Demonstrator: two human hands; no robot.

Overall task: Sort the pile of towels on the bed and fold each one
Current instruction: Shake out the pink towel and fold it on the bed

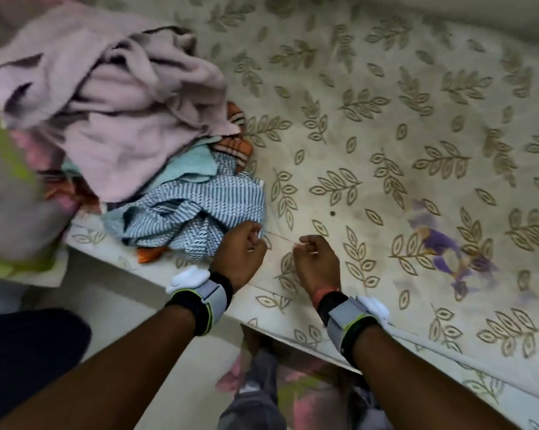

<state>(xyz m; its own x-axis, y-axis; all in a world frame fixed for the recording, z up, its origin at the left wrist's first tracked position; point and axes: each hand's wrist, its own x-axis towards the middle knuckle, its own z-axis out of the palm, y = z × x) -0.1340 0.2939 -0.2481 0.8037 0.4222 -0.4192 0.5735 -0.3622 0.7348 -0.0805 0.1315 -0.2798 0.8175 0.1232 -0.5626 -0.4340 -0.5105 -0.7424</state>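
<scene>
The pile of towels [144, 144] lies on the bed [370, 103] in the upper left of the frame, its long axis running diagonally from the upper left corner down towards the bottom centre. A crumpled pale pink towel [122, 103] sits on top. Below it a teal towel [193, 164] and an orange striped towel [234, 144] peek out. A blue-and-white striped towel [193, 212] forms the pile's lower end, nearest the bed's edge.

Just below centre, the left hand [240, 252] is curled tight, touching the striped towel's lower edge. The right hand [316, 259], just beside it over the leaf-patterned sheet, is curled likewise. A thin thread [280, 238] stretches between them, nearly level and dipping slightly to the right, each end pinched in the fingertips. Both wrists carry grey-and-black wristbands [212, 301].
</scene>
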